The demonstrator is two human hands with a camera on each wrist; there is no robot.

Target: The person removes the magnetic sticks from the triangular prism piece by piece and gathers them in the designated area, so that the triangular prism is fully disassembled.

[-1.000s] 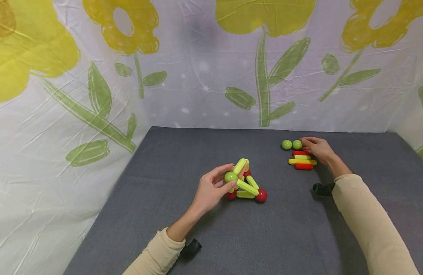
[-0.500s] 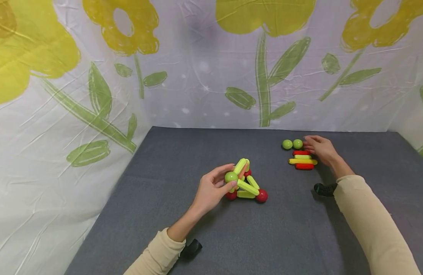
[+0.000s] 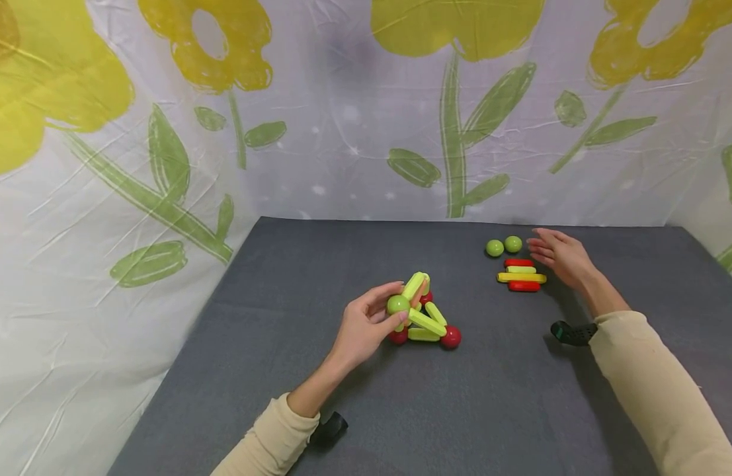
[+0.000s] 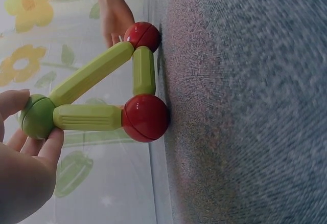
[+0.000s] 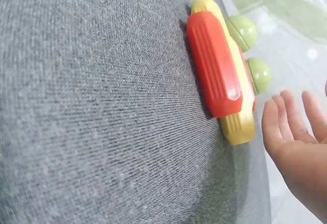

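My left hand (image 3: 366,324) pinches the green ball (image 4: 38,116) at the top corner of a magnetic ball-and-rod frame. Lime rods (image 4: 92,117) run from that ball down to red balls (image 3: 451,337) resting on the table, and more lime rods join the red balls along the base. At the back right, my right hand (image 3: 563,259) hovers with its fingers extended and nothing in them. Just left of its fingertips lie two loose green balls (image 3: 512,244), a small gap between them. Part of the frame is hidden behind my left fingers.
In front of the loose balls lies a row of rods: a yellow rod (image 3: 520,278), a lime rod (image 3: 520,270) and red rods (image 3: 524,286). The dark grey table (image 3: 354,423) meets a flowered cloth (image 3: 342,165) at its back and left.
My right hand has drawn away to the right from the loose green balls, its fingers straightening. The nearer of those balls has shifted slightly back. My left hand and the frame stay put.
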